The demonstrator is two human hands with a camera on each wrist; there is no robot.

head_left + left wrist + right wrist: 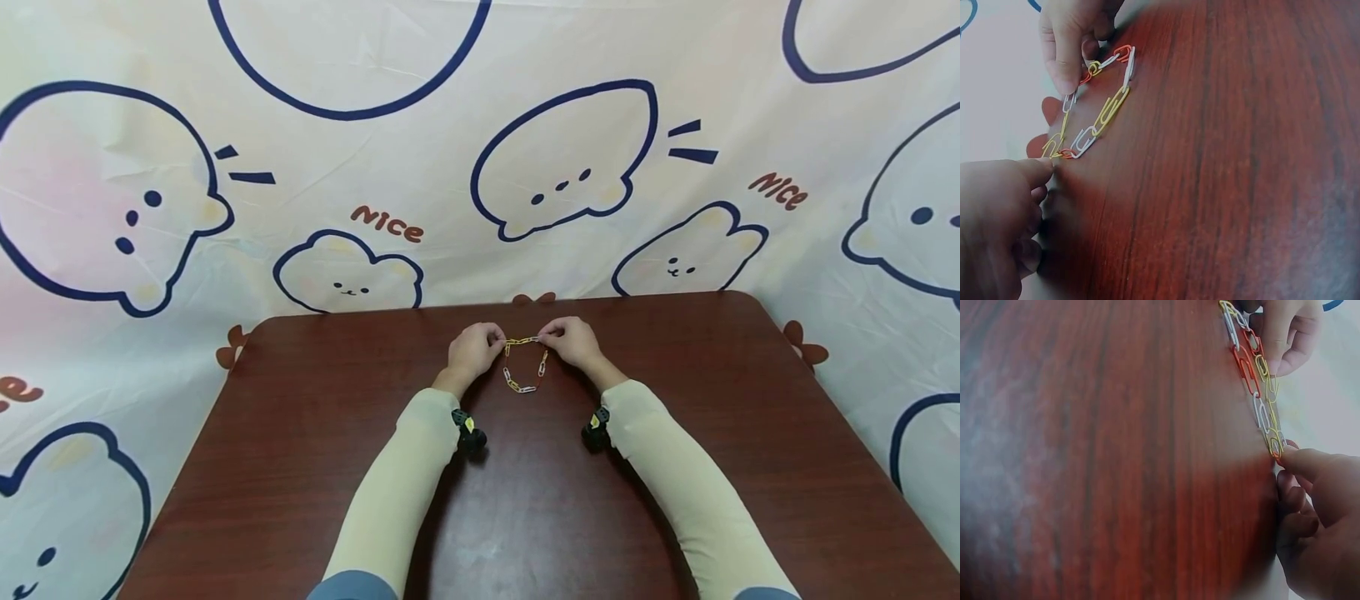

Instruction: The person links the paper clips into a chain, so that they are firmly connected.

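A closed loop of linked paper clips [522, 388] in yellow, white and red is spread between both hands near the table's far edge. At its upper left, the left hand [474, 349] pinches a yellow clip between thumb and forefinger. The right hand [573, 342] pinches the loop's upper right, at a white clip. Between the fingertips the top stretch runs nearly straight, while the rest of the chain [1110, 111] droops toward the person. In the right wrist view the chain [1246, 367] shows its linked clips, and the fingertips hide parts of the pinched ones.
A dark reddish-brown wooden table [300, 467] lies under the hands. Behind it hangs a pale cloth [442, 167] with cartoon outlines, meeting the table's far edge. Black wrist cameras [471, 437] are strapped over the light sleeves.
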